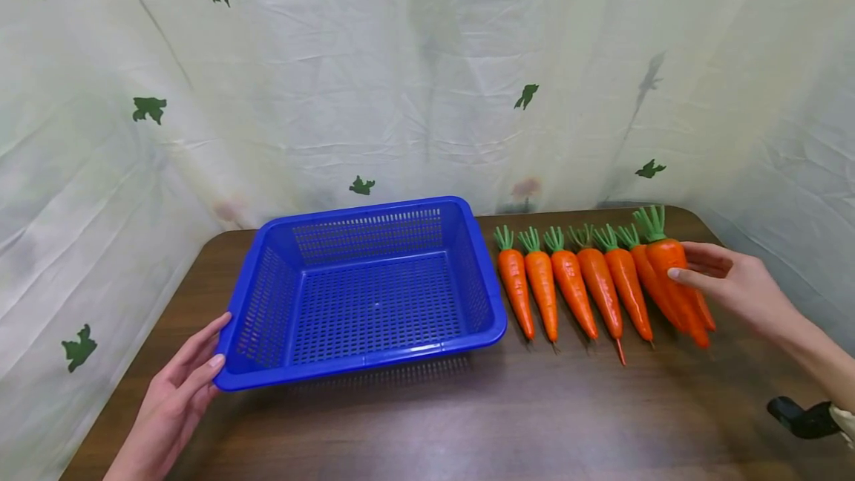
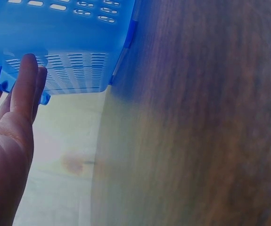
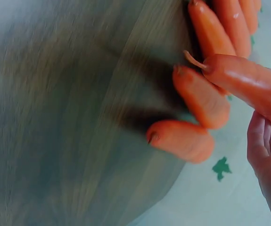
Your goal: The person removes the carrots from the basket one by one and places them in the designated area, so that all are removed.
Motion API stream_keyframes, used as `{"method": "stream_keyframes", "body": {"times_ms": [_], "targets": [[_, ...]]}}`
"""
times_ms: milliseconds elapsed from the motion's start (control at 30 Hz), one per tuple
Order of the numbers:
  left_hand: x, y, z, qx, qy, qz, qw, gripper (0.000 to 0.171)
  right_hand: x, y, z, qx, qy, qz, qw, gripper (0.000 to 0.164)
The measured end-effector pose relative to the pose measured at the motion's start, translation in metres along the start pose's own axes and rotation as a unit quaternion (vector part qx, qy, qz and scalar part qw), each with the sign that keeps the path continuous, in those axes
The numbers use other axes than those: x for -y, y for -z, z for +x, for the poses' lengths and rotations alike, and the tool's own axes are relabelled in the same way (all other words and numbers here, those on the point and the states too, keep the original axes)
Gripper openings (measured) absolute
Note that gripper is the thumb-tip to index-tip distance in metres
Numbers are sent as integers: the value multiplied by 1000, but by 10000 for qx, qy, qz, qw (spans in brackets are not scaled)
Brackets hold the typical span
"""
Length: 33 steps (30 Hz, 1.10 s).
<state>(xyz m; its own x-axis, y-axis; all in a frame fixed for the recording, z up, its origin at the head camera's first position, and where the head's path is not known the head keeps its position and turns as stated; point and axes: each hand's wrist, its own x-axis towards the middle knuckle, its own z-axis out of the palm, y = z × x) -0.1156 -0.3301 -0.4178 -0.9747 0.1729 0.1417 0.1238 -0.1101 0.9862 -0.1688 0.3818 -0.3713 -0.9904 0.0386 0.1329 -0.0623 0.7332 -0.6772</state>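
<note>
A blue slotted plastic basket [image 1: 374,358] stands on the table with nothing inside. My left hand [image 1: 177,384] holds its left rim near the front corner; in the left wrist view the fingers [image 2: 26,87] lie along the basket's outer wall [image 2: 74,70]. My right hand [image 1: 741,284] grips an orange carrot [image 1: 668,254] with green stem stubs, raised over other carrots at the row's right end. From the right wrist, the held carrot [image 3: 248,80] shows its thin tip, with two carrots lying close by, one of them the end carrot [image 3: 180,141].
Several carrots [image 1: 573,292] lie side by side right of the basket, stems toward the back. The brown wooden table [image 1: 467,421] ends at a pale curtain [image 1: 374,110] with green leaf shapes. A black strap end [image 1: 804,418] shows near my right wrist.
</note>
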Motion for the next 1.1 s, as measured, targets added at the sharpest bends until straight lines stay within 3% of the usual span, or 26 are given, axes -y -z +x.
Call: {"method": "stream_keyframes", "body": {"times_ms": [467, 733, 1100], "targets": [[2, 2, 0, 101, -126, -96, 9998, 52, -18, 14, 16, -137, -360, -339, 9987, 70], [3, 2, 0, 86, -101, -54, 9999, 52, -30, 19, 27, -201, -361, -502, 9979, 76], [2, 2, 1, 26, -3, -5, 10000, 52, -45, 23, 39, -208, -273, -888, 9955, 71]]}}
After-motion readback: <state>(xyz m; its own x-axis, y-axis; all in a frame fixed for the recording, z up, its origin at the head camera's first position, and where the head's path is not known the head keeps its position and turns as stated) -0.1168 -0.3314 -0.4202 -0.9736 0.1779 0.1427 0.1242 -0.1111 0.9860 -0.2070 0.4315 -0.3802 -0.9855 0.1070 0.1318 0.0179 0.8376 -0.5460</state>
